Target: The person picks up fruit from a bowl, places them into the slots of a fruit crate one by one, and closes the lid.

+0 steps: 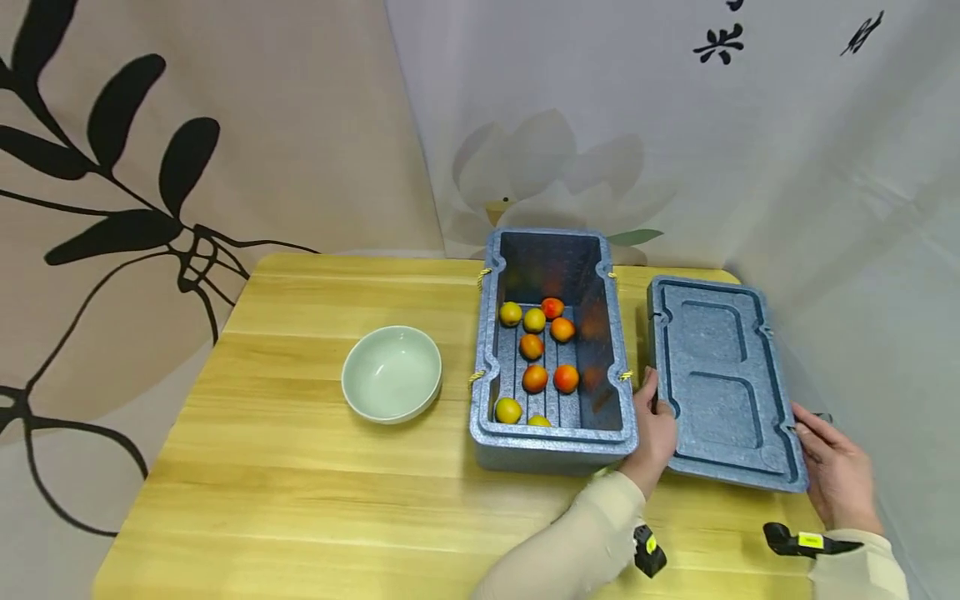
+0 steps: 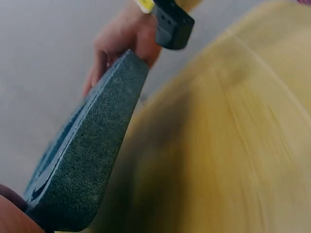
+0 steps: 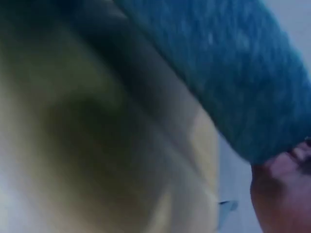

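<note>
A grey-blue foam lid [image 1: 716, 383] is gripped at its two long sides by both hands, at the right of the table beside the box. My left hand [image 1: 655, 429] holds its left edge, close to the box's front right corner. On the opposite edge, my right hand [image 1: 836, 471] has its thumb near the top face. In the left wrist view the lid's thick side [image 2: 92, 145] stands over the wood with a shadow below it. The matching foam box [image 1: 555, 437] is uncovered, and several yellow and orange-red fruits [image 1: 535, 379] lie on its ribbed floor.
A pale green bowl [image 1: 392, 375] stands on the wooden table [image 1: 300, 500] left of the box. Yellow rope loops [image 1: 477, 377] stick out from the box's sides. Printed curtains hang behind the table, and a pale one [image 1: 892, 275] runs along the right.
</note>
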`<state>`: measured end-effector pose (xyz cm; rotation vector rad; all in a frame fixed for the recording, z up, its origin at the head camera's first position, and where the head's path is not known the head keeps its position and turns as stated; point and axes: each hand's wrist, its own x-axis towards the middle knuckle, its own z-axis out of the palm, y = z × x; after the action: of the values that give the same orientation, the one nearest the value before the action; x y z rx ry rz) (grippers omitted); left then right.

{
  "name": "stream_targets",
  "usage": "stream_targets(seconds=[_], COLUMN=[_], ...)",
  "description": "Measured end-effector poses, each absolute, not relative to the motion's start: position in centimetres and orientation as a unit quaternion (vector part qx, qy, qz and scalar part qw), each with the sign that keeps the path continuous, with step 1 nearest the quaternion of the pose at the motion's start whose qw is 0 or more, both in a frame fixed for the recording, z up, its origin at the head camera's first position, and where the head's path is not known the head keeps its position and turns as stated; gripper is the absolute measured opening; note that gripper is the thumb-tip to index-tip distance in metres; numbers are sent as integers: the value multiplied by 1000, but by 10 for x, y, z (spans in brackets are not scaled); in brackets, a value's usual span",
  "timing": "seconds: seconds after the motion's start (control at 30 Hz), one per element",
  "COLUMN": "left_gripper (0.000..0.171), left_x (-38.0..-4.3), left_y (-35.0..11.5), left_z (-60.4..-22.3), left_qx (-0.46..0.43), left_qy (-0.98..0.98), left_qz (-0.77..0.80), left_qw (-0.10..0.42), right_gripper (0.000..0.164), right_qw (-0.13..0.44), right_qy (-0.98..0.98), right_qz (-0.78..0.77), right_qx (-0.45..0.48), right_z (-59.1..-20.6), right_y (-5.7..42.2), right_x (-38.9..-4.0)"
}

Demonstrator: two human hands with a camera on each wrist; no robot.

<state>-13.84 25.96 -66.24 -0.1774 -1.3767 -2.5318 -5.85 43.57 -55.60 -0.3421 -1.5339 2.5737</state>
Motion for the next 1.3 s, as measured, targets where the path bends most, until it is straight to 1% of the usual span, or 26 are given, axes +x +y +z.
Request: stream_targets(seconds=[0.03, 0.07, 0.1, 0.17, 0.23, 0.33, 0.47, 0.57, 0.73, 0.8, 0.83, 0.97, 1.1, 1.17, 1.23, 1.3], left_gripper=[49, 48, 48, 46, 45, 43, 42, 42, 43, 43, 43, 42, 41, 41, 40, 40], left_x=[-129, -121, -113, -103, -96, -89, -81, -78, -74, -73, -72, -72, -75, -78, -82, -86], left_y=[250, 242, 233, 222, 216, 212, 209, 207, 198, 193, 191, 176, 154, 141, 130, 119], left_z=[-629, -598, -568, -525, -496, -466, -443, -431, -408, -399, -395, -380, -367, -362, -358, -356], left_qx=[-32, -6, 9, 35, 60, 82, 72, 48, 11, 0, -1, -5, -17, -29, -38, -46], left_qy=[-495, -521, -564, -591, -597, -586, -568, -562, -549, -536, -530, -506, -506, -520, -541, -556], left_qz=[-862, -849, -822, -804, -799, -806, -820, -825, -835, -843, -847, -862, -861, -853, -840, -830], left_qw=[100, 84, 79, 57, 31, 8, -1, -6, -32, -38, -40, -40, -43, -41, -31, -19], right_gripper=[31, 31, 30, 29, 30, 30, 35, 41, 49, 49, 49, 47, 40, 36, 35, 35], right_qw=[66, 72, 77, 93, 109, 120, 116, 102, 29, 10, 11, 57, 124, 148, 154, 145], right_qy=[-498, -491, -492, -504, -522, -534, -522, -516, -488, -480, -481, -513, -534, -535, -515, -510], right_qz=[859, 862, 862, 854, 841, 832, 844, 850, 870, 874, 873, 853, 835, 831, 843, 848], right_qx=[-105, -99, -98, -95, -91, -86, -50, -14, 59, 76, 79, 82, 45, 25, 22, 20], right_z=[-551, -547, -542, -533, -524, -511, -492, -482, -467, -462, -460, -449, -432, -422, -413, -406], right_y=[439, 443, 446, 450, 454, 459, 466, 470, 475, 475, 473, 458, 436, 425, 414, 403], right_x=[-56, -53, -51, -48, -45, -39, -35, -35, -38, -40, -42, -52, -59, -63, -66, -69])
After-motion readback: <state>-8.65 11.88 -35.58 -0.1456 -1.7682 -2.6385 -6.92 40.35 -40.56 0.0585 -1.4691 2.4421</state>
